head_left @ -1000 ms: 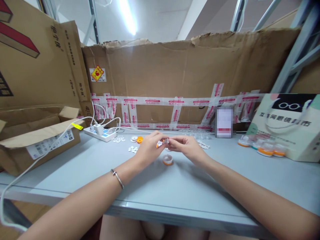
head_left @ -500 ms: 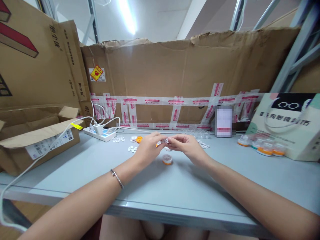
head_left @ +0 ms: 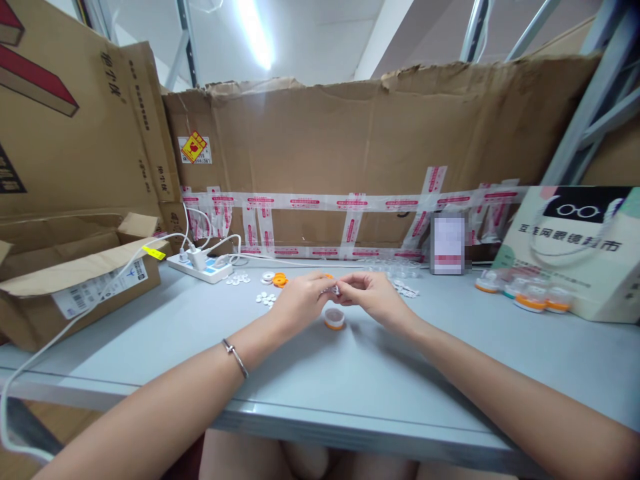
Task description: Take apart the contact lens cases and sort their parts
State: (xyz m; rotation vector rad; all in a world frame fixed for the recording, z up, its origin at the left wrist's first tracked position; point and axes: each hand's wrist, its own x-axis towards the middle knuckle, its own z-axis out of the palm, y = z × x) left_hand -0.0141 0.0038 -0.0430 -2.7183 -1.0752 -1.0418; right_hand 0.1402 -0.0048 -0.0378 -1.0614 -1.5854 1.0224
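Observation:
My left hand (head_left: 300, 300) and my right hand (head_left: 373, 295) meet fingertip to fingertip above the grey table (head_left: 350, 373). Both are pinched on one small clear and orange piece (head_left: 334, 290) held between them. Just below and in front of the fingers a small orange-rimmed round cap (head_left: 334, 318) lies on the table. A thin bracelet (head_left: 235, 357) sits on my left wrist.
Small white discs (head_left: 266, 299) and orange rings (head_left: 279, 280) lie left of my hands, a white power strip (head_left: 200, 267) with cables behind them. An open cardboard box (head_left: 75, 280) stands left. Orange-based clear containers (head_left: 530, 299) and a printed paper bag (head_left: 575, 247) are right. Taped cardboard (head_left: 360, 167) walls the back.
Both hands have sunk slightly toward the table, and the orange part of the held piece is now mostly hidden by my left fingers.

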